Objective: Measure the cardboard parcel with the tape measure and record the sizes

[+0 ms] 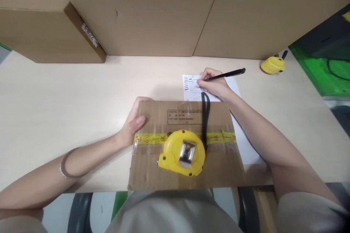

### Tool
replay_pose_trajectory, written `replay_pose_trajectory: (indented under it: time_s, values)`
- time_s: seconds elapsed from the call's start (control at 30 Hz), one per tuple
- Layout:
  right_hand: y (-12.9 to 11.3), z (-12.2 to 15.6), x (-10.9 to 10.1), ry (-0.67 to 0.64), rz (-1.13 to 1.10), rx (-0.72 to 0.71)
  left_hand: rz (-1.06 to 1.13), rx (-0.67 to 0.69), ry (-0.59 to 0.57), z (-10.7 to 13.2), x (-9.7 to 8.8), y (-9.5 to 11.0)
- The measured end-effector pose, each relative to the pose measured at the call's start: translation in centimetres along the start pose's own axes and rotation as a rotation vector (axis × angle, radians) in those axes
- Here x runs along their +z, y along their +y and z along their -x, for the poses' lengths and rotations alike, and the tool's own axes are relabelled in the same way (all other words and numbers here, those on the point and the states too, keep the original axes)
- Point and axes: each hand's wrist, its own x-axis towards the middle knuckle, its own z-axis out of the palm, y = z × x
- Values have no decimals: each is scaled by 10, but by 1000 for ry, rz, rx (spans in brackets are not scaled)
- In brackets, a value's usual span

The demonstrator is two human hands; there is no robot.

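Observation:
A brown cardboard box (pixel 153 174) with yellow printed tape and a stamped label lies at the table's front edge, close to my body. My left hand (pixel 133 120) grips its left side, thumb on top and the other fingers mostly hidden behind it. On the box rests a yellow tape measure (pixel 172 153), metal clip up, with its black wrist strap (pixel 205 123) reaching past the far edge. Beyond the box, my right hand (pixel 214 83) is closed round a black pen (pixel 229 74). The pen's tip end is at a sheet of paper (pixel 191 94) with printed lines and handwritten marks.
Large cardboard boxes (pixel 153 14) stand along the back of the table (pixel 68 105). Another carton (pixel 32 29) with a handwritten label is at the back left. A second yellow tape measure (pixel 272 64) lies at the back right. Below the front edge are dark chair arms (pixel 82 211).

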Motion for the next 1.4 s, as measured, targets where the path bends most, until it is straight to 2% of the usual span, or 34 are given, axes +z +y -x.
replay_pose_trajectory:
  time_s: [0.17, 0.4, 0.7, 0.93, 1.27, 1.4]
  values:
    - [-4, 2, 0, -4, 9, 9, -11, 8, 0, 0, 2, 2]
    - [-4, 2, 0, -4, 12, 15, 29, -55, 17, 2, 2, 3]
    - [-5, 2, 1, 3, 9, 27, 22, -11, -13, -1, 2, 2]
    - [-5, 3, 1, 6, 9, 25, 6, 2, 20, 0, 4, 4]
    - [-5, 2, 2, 10, -2, 28, 19, 28, -43, 0, -1, -1]
    - [-6, 2, 1, 7, -5, 33, 10, 0, -21, 0, 0, -1]
